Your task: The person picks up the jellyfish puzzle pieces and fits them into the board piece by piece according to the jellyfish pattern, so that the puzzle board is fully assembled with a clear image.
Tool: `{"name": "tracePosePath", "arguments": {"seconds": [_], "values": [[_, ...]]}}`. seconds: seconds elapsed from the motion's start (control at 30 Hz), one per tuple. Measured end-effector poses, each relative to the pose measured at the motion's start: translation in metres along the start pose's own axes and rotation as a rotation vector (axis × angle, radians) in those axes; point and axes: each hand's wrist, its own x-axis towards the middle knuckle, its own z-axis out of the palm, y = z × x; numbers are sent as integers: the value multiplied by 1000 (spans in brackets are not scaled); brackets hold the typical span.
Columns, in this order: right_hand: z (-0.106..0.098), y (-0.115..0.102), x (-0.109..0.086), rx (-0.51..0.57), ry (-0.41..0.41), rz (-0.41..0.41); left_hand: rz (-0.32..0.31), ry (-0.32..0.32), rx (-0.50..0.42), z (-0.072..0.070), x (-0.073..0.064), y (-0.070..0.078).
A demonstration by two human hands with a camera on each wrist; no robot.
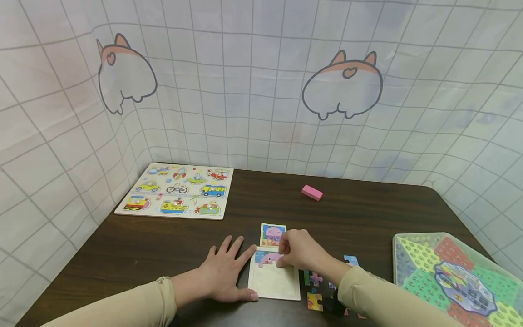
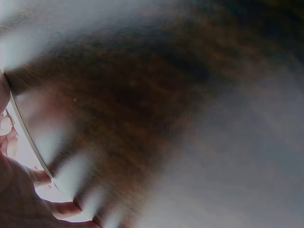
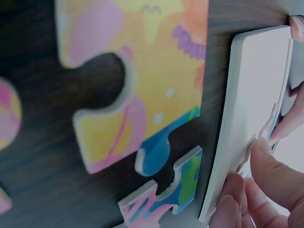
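A pale puzzle board [image 1: 274, 284] lies in front of me, with pink-and-blue puzzle pieces [image 1: 263, 259] along the top of its recess. My left hand [image 1: 224, 274] rests spread on the table, its thumb and index fingertip at the board's left edge. At the board's upper right, my right hand [image 1: 300, 250] pinches a puzzle piece [image 3: 271, 124] against the tray; its fingers partly hide the piece. Just beyond the board sits a picture card [image 1: 272, 233] with a pink octopus. Several loose puzzle pieces [image 1: 314, 301] lie to the right, partly under the right forearm.
A vehicle peg puzzle [image 1: 192, 200] lies at the back left of the dark table [image 1: 261, 195]. Towards the back right is a pink block [image 1: 312, 192]. A clear box [image 1: 453, 277] with a colourful game board stands at the right. A gridded curtain [image 1: 261, 91] surrounds the table.
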Motion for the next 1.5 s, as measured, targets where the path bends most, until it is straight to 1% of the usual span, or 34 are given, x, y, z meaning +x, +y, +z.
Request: {"name": "tracePosePath", "arguments": {"seconds": [0.37, 0.6, 0.77, 1.03, 1.13, 1.23, 1.37, 1.5], "values": [[3, 1, 3, 2, -11, -4, -8, 4, -9, 0, -2, 0], [3, 0, 4, -8, -18, 4, 13, 10, -14, -1, -4, 0], [3, -2, 4, -1, -24, 11, 15, 9, -6, -2, -3, -1], [2, 0, 2, -14, -33, -15, 18, 1, -24, -3, -4, -1], [-4, 4, -1, 3, -37, -56, 16, -6, -31, -2, -4, 0], [-14, 11, -4, 20, -31, -106, 7, -17, -29, -1, -3, 1], [-34, 29, -12, 33, -7, -98, 0, -23, -24, 0, -2, 0], [-53, 56, -25, 29, 14, -62, 4, -18, -22, -1, -2, 0]]}}
